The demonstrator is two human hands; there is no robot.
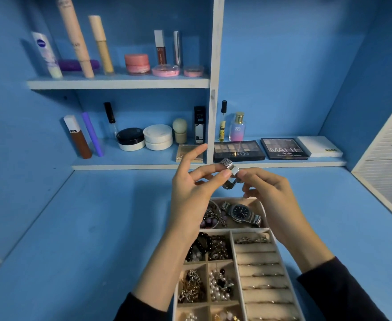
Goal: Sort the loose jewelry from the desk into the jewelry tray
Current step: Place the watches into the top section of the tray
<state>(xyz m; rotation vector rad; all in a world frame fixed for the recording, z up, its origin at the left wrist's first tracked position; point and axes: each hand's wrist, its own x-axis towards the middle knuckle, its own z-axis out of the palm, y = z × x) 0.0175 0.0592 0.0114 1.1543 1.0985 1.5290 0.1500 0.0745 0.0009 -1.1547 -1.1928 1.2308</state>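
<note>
Blue worktop [86, 228] and makeup shelves [120, 83] are filling the frame. In the middle, the left hand [190, 195] and right hand [269, 193] are each holding a silver band [229, 167] in a narrow pinching grip. The band is hanging up and down. The jewelry tray [234, 256] is sitting right below it, and the top box with a watch [241, 212] is nearest.

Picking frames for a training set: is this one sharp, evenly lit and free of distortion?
Head view: the wide-angle lens splays the desk sides and tilts the shelf upright; light is flat and bluish, corners darker, no strong glare; the metal band pinched by the left hand and right hand looks slightly soft, the watch in the tray sharper.
</note>
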